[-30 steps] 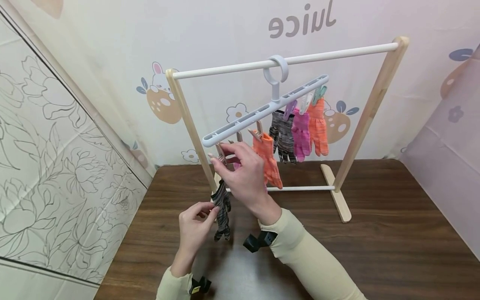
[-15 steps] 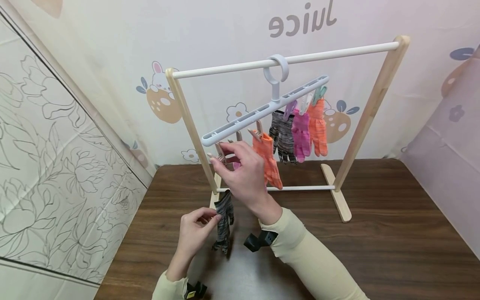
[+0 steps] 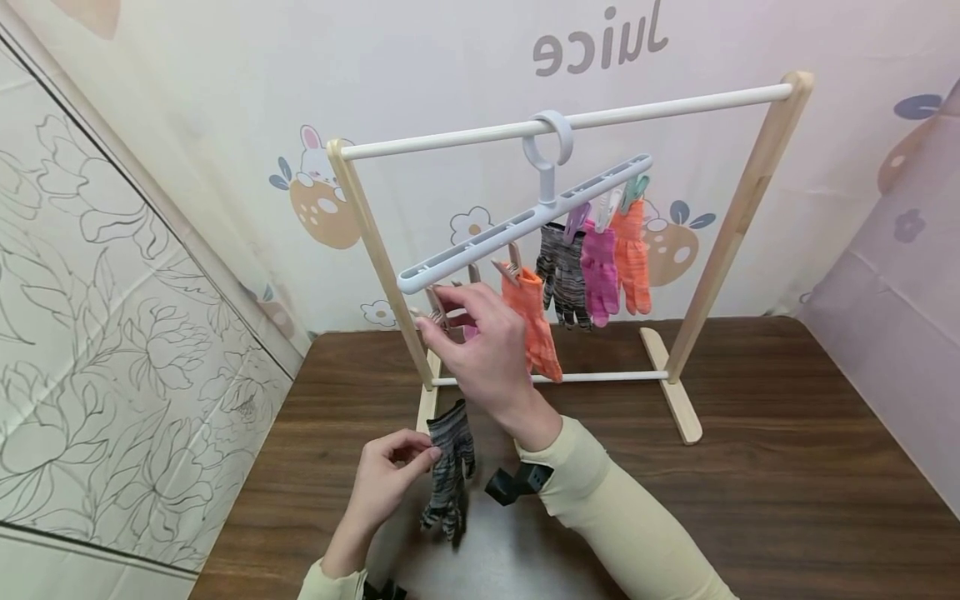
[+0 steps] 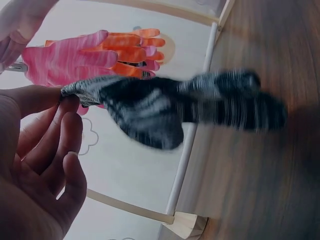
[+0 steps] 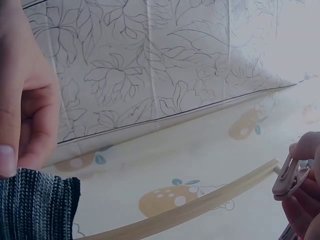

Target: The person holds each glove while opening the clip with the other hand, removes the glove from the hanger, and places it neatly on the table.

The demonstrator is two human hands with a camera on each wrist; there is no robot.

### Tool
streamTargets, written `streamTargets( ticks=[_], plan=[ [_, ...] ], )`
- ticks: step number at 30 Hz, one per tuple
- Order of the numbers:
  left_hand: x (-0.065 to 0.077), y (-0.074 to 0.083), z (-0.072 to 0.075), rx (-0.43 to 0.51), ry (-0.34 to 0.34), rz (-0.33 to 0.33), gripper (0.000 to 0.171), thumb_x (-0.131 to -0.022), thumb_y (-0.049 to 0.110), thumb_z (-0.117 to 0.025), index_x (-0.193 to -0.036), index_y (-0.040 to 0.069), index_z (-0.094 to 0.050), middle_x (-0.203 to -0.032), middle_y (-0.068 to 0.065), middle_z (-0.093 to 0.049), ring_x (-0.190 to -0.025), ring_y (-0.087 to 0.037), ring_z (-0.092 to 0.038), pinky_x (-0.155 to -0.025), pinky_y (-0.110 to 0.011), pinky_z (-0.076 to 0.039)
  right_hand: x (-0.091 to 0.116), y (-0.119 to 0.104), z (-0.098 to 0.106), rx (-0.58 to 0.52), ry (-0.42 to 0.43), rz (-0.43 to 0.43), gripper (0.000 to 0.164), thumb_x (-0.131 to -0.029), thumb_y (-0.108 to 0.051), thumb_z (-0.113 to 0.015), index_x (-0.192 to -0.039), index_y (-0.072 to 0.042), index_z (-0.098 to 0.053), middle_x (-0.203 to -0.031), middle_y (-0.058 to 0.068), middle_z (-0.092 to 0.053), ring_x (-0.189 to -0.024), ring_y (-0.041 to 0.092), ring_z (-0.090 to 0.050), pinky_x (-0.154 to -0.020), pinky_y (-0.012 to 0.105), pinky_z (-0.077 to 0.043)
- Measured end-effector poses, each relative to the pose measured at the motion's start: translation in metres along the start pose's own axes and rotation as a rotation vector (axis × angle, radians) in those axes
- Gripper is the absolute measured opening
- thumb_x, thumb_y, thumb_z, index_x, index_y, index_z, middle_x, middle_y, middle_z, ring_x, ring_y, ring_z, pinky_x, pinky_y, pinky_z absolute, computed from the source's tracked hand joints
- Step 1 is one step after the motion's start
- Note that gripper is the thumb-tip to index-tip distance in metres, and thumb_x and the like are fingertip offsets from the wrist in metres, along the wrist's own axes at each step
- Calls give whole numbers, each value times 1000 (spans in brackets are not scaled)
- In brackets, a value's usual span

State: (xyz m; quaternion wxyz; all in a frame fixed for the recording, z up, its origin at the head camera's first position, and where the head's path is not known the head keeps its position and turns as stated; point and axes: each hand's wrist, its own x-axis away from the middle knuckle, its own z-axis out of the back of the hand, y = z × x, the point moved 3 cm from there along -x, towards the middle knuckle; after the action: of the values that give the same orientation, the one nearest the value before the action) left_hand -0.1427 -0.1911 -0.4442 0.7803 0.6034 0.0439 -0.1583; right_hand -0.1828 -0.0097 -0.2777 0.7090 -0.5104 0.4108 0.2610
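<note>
My left hand point(image 3: 390, 475) pinches a small black-and-grey knit glove point(image 3: 452, 467) near its cuff; the glove hangs fingers-down over the table. In the left wrist view the same glove point(image 4: 145, 107) dangles from thumb and fingertips, partly blurred. Higher up, my right hand point(image 3: 483, 346) pinches a beige clothespin point(image 5: 290, 177) at the near left end of the grey hanger bar point(image 3: 487, 246). No cloth shows in that clothespin's jaws in the right wrist view. Just beyond this hand, an orange glove point(image 3: 531, 317) hangs from another beige clip, and a pink glove point(image 4: 70, 60) is mostly hidden behind the fingers.
The hanger hooks over the white rod point(image 3: 675, 107) of a wooden rack point(image 3: 757, 192). On its far half hang a black-and-grey glove point(image 3: 562, 267), a magenta glove point(image 3: 600, 271) and another orange glove point(image 3: 632, 258). Beneath lies a brown wooden table point(image 3: 787, 467), with patterned cloth walls behind.
My left hand has moved down and slightly toward me, carrying the black-and-grey glove away from the clothespin. My right hand stays at the clothespin, almost still.
</note>
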Motion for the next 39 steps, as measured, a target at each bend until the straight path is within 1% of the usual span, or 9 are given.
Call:
streamTargets(
  ticks=[5, 12, 15, 20, 25, 27, 33, 36, 39],
  plan=[
    [3, -3, 2, 37, -37, 32, 5, -86, 5, -77, -88, 6, -72, -75, -5, -69, -62, -12, -61, -56, -27, -52, 0, 1, 0, 12, -5, 1, 28, -83, -15, -80, -107, -2, -72, -95, 6, -69, -83, 13, -66, -68, 25, -54],
    [2, -11, 4, 26, -79, 99, 6, -86, 10, -78, -88, 8, -72, -76, -4, -69, -62, -14, -62, -56, -27, -51, 2, 1, 1, 18, -7, -6, 30, -83, -16, -81, -108, -1, -72, -96, 7, -69, -85, 13, -66, -68, 26, -53],
    [0, -15, 5, 0, -84, 109, 7, -86, 11, -78, -88, 7, -72, -76, -4, -69, -62, -13, -61, -56, -26, -49, 3, 1, 1, 21, -2, -10, 30, -83, -16, -81, -108, -2, -72, -96, 6, -69, -85, 13, -66, -68, 26, -54],
    [-4, -23, 8, -81, -61, 146, 5, -85, 6, -77, -87, 7, -72, -74, -2, -67, -60, -10, -57, -55, -24, -46, 3, 1, 0, 19, 9, 2, 30, -83, -16, -81, -107, -2, -72, -96, 7, -69, -84, 14, -66, -67, 27, -54],
    [-8, -29, 9, -151, -57, 185, 6, -84, 3, -77, -87, 3, -72, -73, -4, -66, -59, -11, -54, -54, -24, -44, 3, 2, 0, 0, 19, 14, 30, -82, -14, -81, -107, -1, -72, -95, 8, -69, -83, 14, -66, -68, 25, -54],
    [-9, -31, 10, -166, -56, 195, 6, -84, 4, -78, -87, 4, -72, -73, -3, -66, -59, -12, -54, -54, -24, -44, 3, 2, -1, -11, 21, 12, 30, -82, -14, -81, -108, 0, -72, -95, 8, -69, -83, 15, -66, -68, 24, -54],
    [-11, -36, 15, -214, -61, 175, 6, -86, 8, -78, -85, 12, -73, -73, 2, -66, -62, -13, -56, -56, -25, -46, 4, 1, -1, -19, 15, 2, 31, -82, -13, -81, -108, 0, -72, -95, 8, -69, -83, 15, -66, -68, 22, -55],
    [-12, -36, 17, -240, -59, 152, 8, -85, 9, -78, -84, 14, -73, -73, 4, -66, -62, -13, -57, -56, -26, -47, 4, 1, -1, -23, 14, 2, 30, -82, -13, -81, -108, 0, -72, -94, 8, -68, -83, 15, -65, -68, 22, -55],
    [-14, -38, 20, -261, -55, 146, 8, -85, 9, -78, -84, 16, -73, -73, 6, -66, -63, -14, -57, -56, -26, -47, 4, 1, -1, -26, 15, 2, 31, -82, -13, -81, -108, 0, -72, -94, 8, -68, -83, 15, -65, -68, 22, -55]
  ],
)
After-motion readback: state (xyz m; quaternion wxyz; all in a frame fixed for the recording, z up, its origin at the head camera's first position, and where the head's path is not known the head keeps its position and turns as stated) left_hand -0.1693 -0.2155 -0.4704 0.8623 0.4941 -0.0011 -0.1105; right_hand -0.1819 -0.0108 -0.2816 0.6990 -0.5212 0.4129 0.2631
